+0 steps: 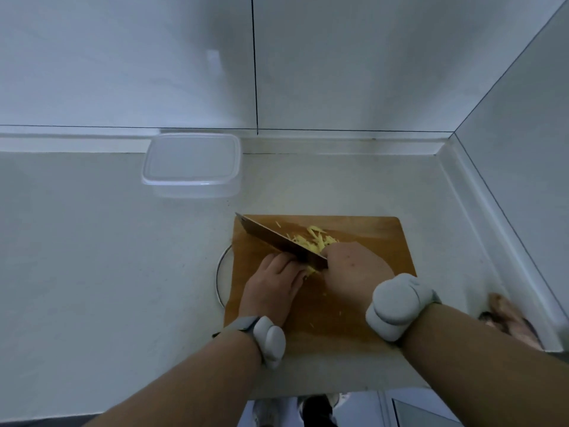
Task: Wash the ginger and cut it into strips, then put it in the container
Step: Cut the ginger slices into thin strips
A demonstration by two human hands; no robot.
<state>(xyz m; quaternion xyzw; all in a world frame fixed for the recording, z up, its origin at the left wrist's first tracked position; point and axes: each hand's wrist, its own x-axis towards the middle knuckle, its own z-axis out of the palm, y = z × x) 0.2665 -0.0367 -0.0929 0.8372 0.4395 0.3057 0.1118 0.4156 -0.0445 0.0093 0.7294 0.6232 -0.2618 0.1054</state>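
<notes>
A wooden cutting board (pixel 369 235) lies on the white counter. Yellow ginger strips (pixel 317 237) are piled near its far middle, with a few scattered bits nearer me. My right hand (pixel 354 269) grips the handle of a broad knife (pixel 271 234), whose blade slants to the far left across the board. My left hand (pixel 274 280) has its fingers curled down on a small bit of ginger (pixel 311 270) right beside the blade. A clear plastic container (pixel 192 163) stands at the back left by the wall, with nothing visible inside it.
A round metal rim (pixel 219 272) shows from under the board's left edge. Tiled walls close the back and right, meeting in a corner. A brownish object (pixel 511 318) lies at the counter's right edge. Grey bands sit on both wrists.
</notes>
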